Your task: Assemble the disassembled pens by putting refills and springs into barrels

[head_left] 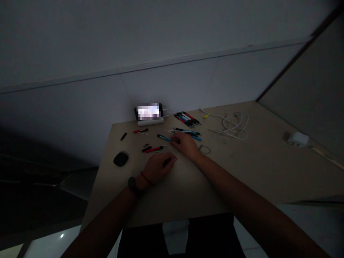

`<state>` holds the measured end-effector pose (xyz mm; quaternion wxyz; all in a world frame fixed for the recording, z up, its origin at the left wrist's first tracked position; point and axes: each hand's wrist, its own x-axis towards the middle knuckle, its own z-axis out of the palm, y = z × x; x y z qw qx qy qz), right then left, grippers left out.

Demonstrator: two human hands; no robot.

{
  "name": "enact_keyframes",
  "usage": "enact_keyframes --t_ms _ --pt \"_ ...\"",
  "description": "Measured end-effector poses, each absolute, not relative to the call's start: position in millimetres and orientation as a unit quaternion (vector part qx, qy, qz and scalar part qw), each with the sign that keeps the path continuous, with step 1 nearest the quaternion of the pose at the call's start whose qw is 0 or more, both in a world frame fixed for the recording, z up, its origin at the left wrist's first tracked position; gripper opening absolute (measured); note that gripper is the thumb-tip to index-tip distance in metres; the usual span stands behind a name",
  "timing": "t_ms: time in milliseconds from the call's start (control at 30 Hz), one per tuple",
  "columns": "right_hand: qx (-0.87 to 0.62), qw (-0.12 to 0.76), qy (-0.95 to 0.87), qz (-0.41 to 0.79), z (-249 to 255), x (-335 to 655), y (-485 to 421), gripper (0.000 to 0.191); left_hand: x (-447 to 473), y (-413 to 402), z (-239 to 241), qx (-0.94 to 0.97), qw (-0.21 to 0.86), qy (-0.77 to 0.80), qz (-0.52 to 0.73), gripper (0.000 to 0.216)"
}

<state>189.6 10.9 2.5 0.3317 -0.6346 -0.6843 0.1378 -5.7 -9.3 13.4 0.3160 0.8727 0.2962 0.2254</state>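
My left hand [158,166] rests on the beige table [252,172] with its fingers curled round a thin dark pen part. My right hand [185,143] lies further back, fingers closed over the end of a blue pen [164,137]. A red pen [154,149] and small black parts [146,146] lie just behind my left hand. More blue and black pens [188,132] sit under and behind my right hand. A bundle of red, blue and black pens [187,119] lies near the back edge.
A phone [148,111] leans on a white power bank at the back of the table. A black oval object [120,159] lies at the left. White cables [233,126] coil at the back right, with a white charger [298,139] far right. A small ring [204,149] sits beside my right wrist.
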Motion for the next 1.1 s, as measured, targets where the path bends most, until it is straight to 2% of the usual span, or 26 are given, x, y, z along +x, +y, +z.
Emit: enact_keyframes --t_ms 100,300,433,633,800,1100 --pt "-0.666 0.353 -0.647 0.118 5 195 11 0.008 -6 -9 13 0.874 0.316 0.295 0.224 0.026" --pt "-0.691 0.412 -0.591 0.052 10 209 12 0.012 -5 -10 14 0.874 0.319 0.295 0.219 0.025" --pt "-0.683 0.417 -0.595 0.075 9 205 12 0.011 -5 -10 15 0.876 0.312 0.297 0.216 0.025" --pt "-0.572 0.358 -0.712 0.194 3 189 8 0.012 -3 -19 16 0.885 0.337 0.251 0.202 0.021" --pt "-0.544 0.284 -0.769 0.178 1 185 4 0.022 0 -31 20 0.896 0.366 0.195 0.160 0.020" --pt "-0.555 0.251 -0.776 0.168 5 185 4 0.016 0 -27 18 0.892 0.345 0.234 0.174 0.021"
